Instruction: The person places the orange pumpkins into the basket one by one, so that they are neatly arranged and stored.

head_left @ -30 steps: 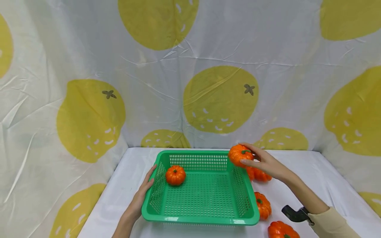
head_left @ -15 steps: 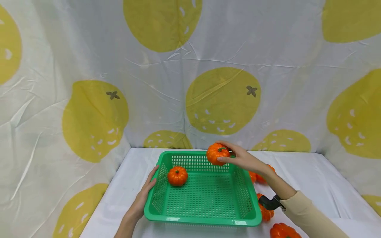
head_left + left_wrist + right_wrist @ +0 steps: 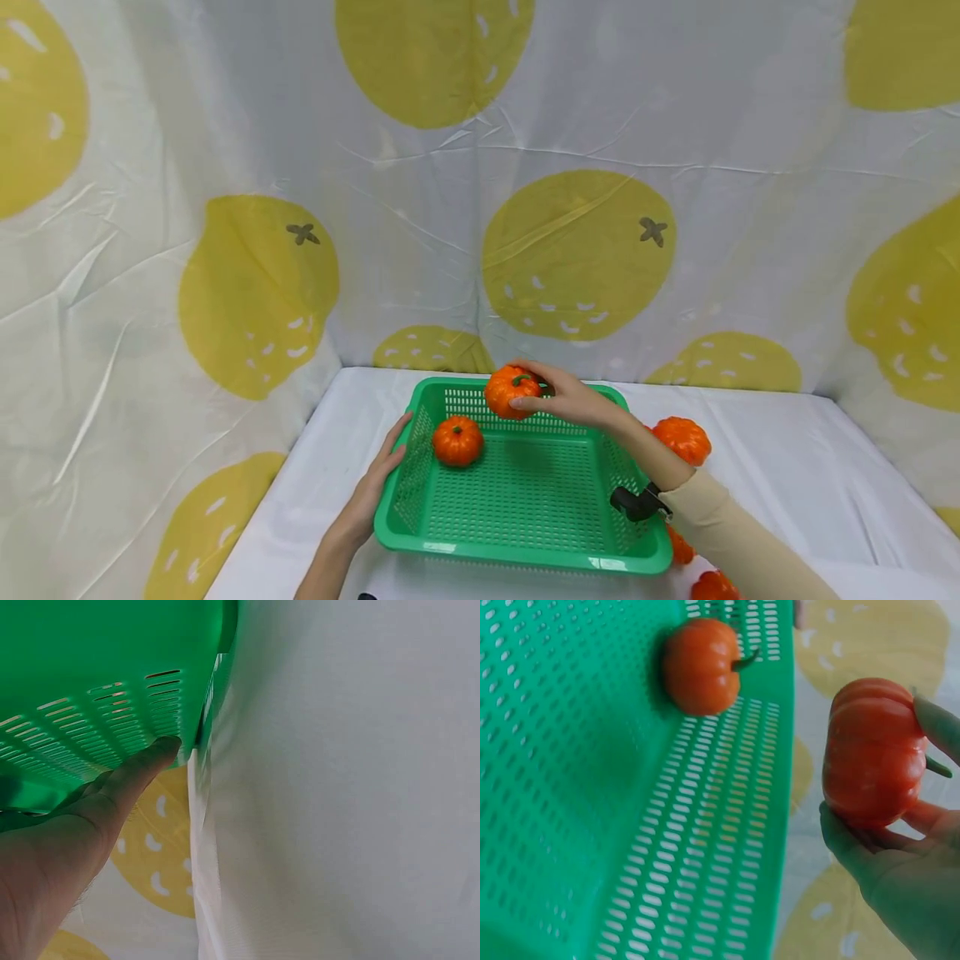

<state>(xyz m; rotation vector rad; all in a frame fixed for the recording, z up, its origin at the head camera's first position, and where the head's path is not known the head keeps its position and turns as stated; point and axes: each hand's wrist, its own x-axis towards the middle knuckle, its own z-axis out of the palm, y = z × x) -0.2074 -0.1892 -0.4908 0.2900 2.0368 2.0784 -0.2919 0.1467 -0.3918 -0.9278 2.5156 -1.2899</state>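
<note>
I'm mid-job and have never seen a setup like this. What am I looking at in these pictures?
There is no machine: a person is working bare-handed. The wide picture comes from a camera worn on the head, looking forward and down; the two smaller ones come from cameras on the left and right wrists. The left hand touches the side of a green basket. The right hand holds an orange pumpkin near the basket's far rim. A second pumpkin sits inside, and more pumpkins lie on the white table to the right.
</note>
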